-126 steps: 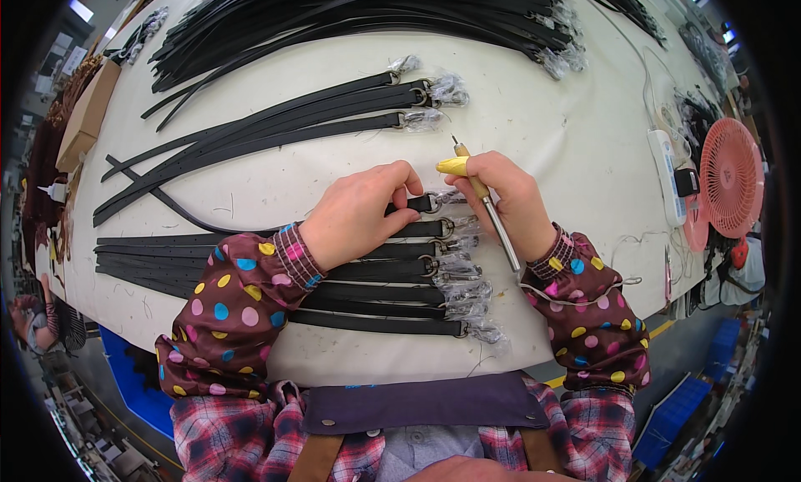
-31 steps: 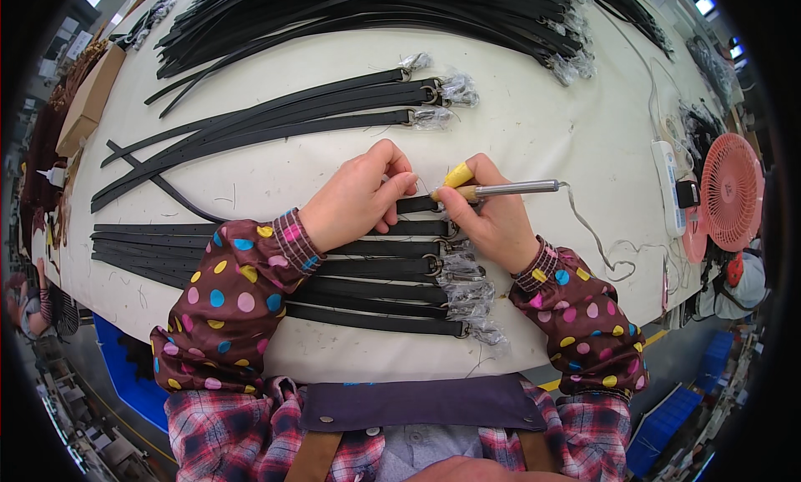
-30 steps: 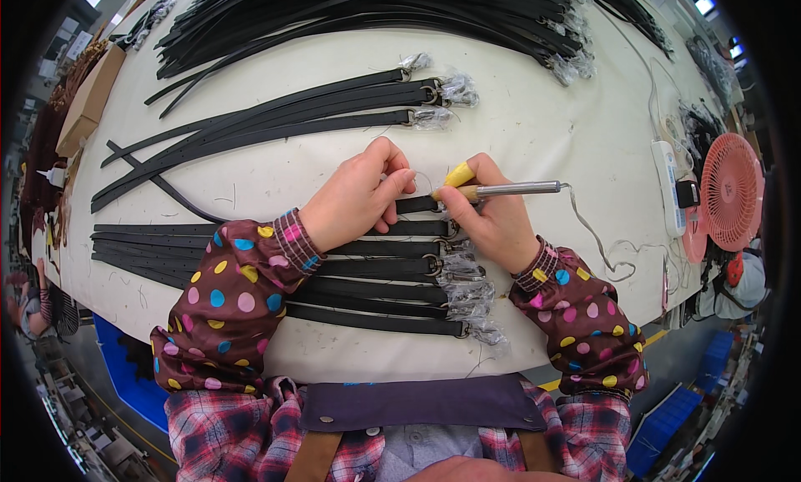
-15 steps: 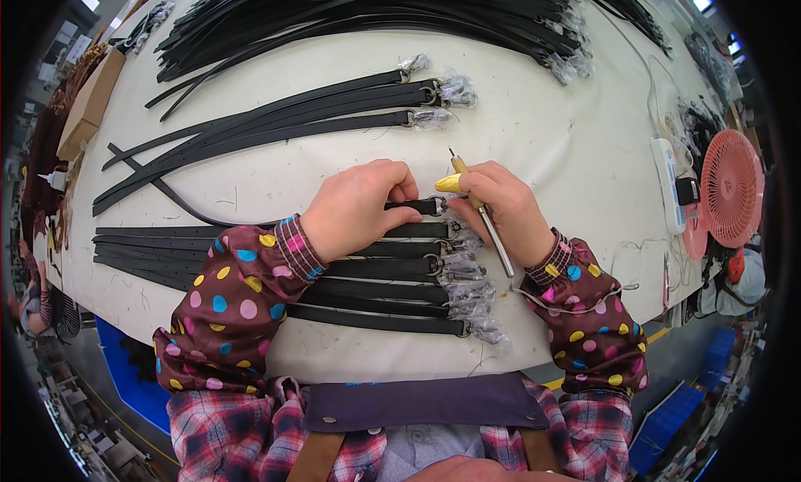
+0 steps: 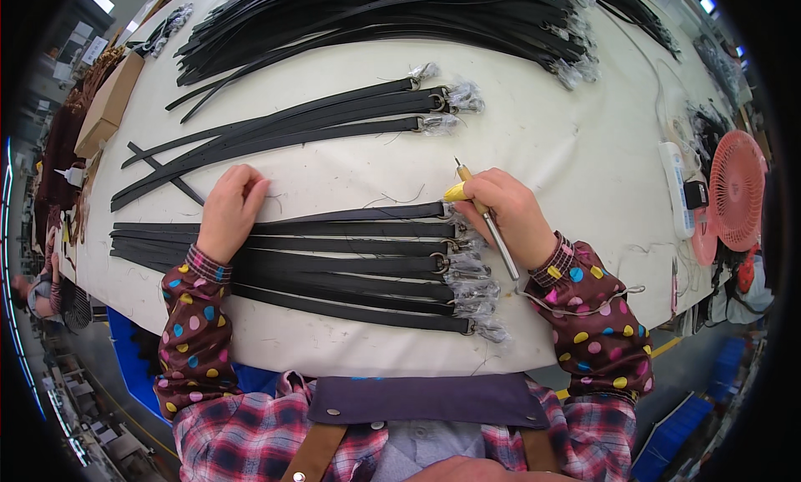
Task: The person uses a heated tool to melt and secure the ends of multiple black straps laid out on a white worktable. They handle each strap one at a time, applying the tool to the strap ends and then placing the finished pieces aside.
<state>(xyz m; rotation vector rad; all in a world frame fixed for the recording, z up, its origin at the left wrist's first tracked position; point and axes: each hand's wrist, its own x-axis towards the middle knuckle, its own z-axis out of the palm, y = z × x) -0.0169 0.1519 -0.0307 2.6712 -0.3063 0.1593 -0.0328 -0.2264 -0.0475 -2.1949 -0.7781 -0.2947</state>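
Far side: a big pile of black straps (image 5: 375, 25) lies across your bench (image 5: 576, 165).
Middle: a smaller bunch of straps (image 5: 284, 130) crosses itself at its left end.
Right edge: a white power strip (image 5: 674, 186) lies near a pink fan (image 5: 736, 186).
Cord: the tool's cord (image 5: 584, 312) crosses your right sleeve (image 5: 596, 332).
Left edge: you have a cardboard box (image 5: 108, 107); its contents you can't see.
Plastic wraps: clear wraps (image 5: 474, 288) cover the metal ends of the near straps (image 5: 350, 269), which lie side by side before you.
Left hand: yours (image 5: 229, 215) is over the near straps' left part, fingers loosely curled; whether it grips one, you can't tell.
Right hand: yours (image 5: 513, 211) is closed round a pen-like tool (image 5: 494, 233), tip pointing away from you, beside the top strap's metal end.
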